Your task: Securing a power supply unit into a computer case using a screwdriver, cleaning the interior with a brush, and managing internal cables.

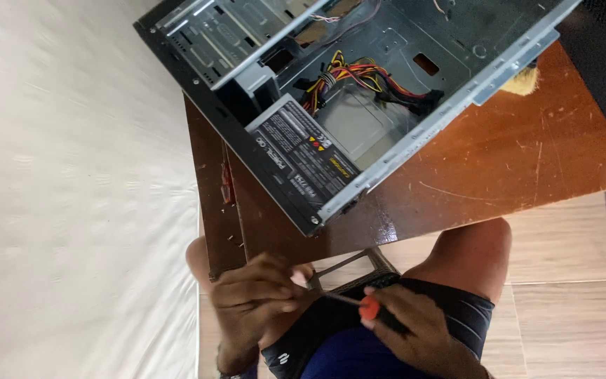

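orange-handled screwdriver (372,309) gripped in right hand (415,330); left hand (254,291) pinches its tip, below open computer case (345,91).

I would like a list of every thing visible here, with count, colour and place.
computer case: one, grey and black, open, on the table
power supply: one, grey with dark label, in the case's near corner
cable bundle: one, red, yellow and black, inside the case
table: one, brown, scratched, upper right
black bracket: one, on the lap
screwdriver: one, orange and black grip, in the right hand
left hand: one, at the bracket
right hand: one, lower centre
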